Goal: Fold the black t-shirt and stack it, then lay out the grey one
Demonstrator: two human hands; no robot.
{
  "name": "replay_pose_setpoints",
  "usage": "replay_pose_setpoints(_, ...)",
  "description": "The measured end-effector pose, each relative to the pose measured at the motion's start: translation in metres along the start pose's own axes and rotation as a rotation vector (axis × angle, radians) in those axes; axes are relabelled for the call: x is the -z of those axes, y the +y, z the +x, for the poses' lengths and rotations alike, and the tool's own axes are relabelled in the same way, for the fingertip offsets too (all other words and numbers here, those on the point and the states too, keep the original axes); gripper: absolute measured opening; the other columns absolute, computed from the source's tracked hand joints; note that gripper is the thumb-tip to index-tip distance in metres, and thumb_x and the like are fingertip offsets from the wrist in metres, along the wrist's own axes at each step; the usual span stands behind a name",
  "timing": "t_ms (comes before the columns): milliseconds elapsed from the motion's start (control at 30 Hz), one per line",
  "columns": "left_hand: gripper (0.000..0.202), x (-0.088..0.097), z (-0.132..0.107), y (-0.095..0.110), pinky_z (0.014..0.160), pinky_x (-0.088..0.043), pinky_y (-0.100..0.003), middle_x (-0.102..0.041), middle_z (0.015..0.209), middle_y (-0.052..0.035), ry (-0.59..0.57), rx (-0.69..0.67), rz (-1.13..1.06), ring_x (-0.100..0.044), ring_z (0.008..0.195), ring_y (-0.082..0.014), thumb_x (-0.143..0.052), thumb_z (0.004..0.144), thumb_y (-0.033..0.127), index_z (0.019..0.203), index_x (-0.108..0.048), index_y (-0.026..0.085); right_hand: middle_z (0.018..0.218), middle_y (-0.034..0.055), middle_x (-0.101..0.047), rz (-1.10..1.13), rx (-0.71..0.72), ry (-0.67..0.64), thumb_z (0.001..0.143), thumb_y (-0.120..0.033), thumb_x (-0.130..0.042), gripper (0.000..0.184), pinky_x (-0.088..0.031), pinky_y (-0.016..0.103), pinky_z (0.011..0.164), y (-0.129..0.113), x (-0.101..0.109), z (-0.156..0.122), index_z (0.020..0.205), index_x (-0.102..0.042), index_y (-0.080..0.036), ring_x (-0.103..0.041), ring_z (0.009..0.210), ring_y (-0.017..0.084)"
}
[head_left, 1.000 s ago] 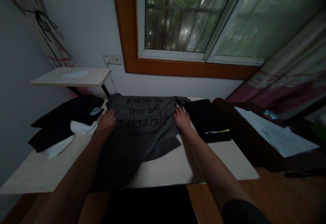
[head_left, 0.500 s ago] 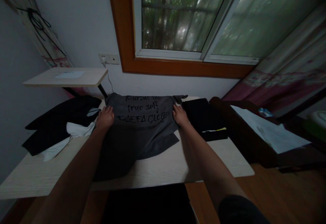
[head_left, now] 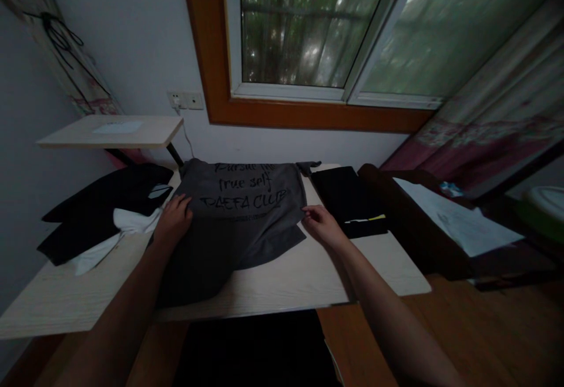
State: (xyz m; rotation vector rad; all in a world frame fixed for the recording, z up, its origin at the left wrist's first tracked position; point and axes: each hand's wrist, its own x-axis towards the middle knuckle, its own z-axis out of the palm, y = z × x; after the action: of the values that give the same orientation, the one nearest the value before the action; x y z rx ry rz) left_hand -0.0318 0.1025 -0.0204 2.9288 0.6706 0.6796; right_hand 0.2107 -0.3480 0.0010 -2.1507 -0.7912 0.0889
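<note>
A grey T-shirt [head_left: 240, 214] with black lettering lies spread on the light wooden table [head_left: 282, 278], its lower part hanging toward the near edge. My left hand [head_left: 174, 222] rests on the shirt's left edge with the fingers bent over the cloth. My right hand [head_left: 324, 226] is at the shirt's right edge, fingers curled and pinching the fabric near the side seam.
Black and white clothes [head_left: 101, 211] are piled at the table's left. A folded black garment [head_left: 350, 199] lies at the right. A small raised shelf [head_left: 110, 131] stands at the back left. A dark wooden piece with papers [head_left: 453, 222] is beyond the table's right end.
Both hands have slid down the shirt's sides toward me, from near the sleeves to about mid-body. The right hand has moved off the cloth to its edge.
</note>
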Motion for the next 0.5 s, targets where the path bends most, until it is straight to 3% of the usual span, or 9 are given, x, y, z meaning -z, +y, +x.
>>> replay_pose_setpoints(133,0.05,0.002,-0.003,0.001,0.12,-0.035,-0.045,-0.055,0.146,-0.0173,0.009,-0.018,0.006,-0.048,0.14,-0.0302,-0.04,0.094,0.028,0.137,-0.06,0.011,0.098,0.0047,-0.069,0.031,-0.018,-0.056,0.083,-0.031,-0.064,0.037,-0.055,0.033,0.082,-0.016,-0.001,-0.018,0.118,-0.067,-0.021,-0.067,0.084,0.019)
replay_pose_setpoints(233,0.049,0.004,-0.002,0.003,0.12,-0.035,-0.044,-0.057,0.144,-0.0158,0.009,0.002,-0.002,-0.05,0.137,-0.0293,-0.042,0.093,0.027,0.136,-0.061,0.014,0.095,0.0032,-0.07,0.1,-0.041,-0.102,0.082,-0.033,-0.069,0.052,-0.055,0.031,0.08,-0.031,-0.008,-0.022,0.131,-0.06,-0.02,-0.067,0.083,0.018)
replay_pose_setpoints(333,0.048,0.006,-0.001,0.004,0.119,-0.036,-0.044,-0.059,0.142,-0.0148,0.001,0.024,-0.015,-0.052,0.135,-0.0292,-0.043,0.093,0.028,0.135,-0.062,0.015,0.097,0.0036,-0.069,0.075,-0.046,-0.127,0.078,-0.026,-0.074,0.067,-0.054,0.031,0.079,-0.043,-0.017,-0.021,0.141,-0.053,-0.019,-0.067,0.083,0.018)
replay_pose_setpoints(500,0.047,0.006,0.0,0.002,0.118,-0.036,-0.043,-0.062,0.137,-0.0154,-0.016,0.01,0.001,-0.054,0.131,-0.0294,-0.043,0.091,0.027,0.131,-0.064,0.013,0.091,0.0007,-0.066,0.056,-0.074,-0.238,0.075,-0.012,-0.071,0.074,-0.052,0.03,0.078,-0.048,-0.015,-0.02,0.145,-0.049,-0.021,-0.065,0.083,0.017)
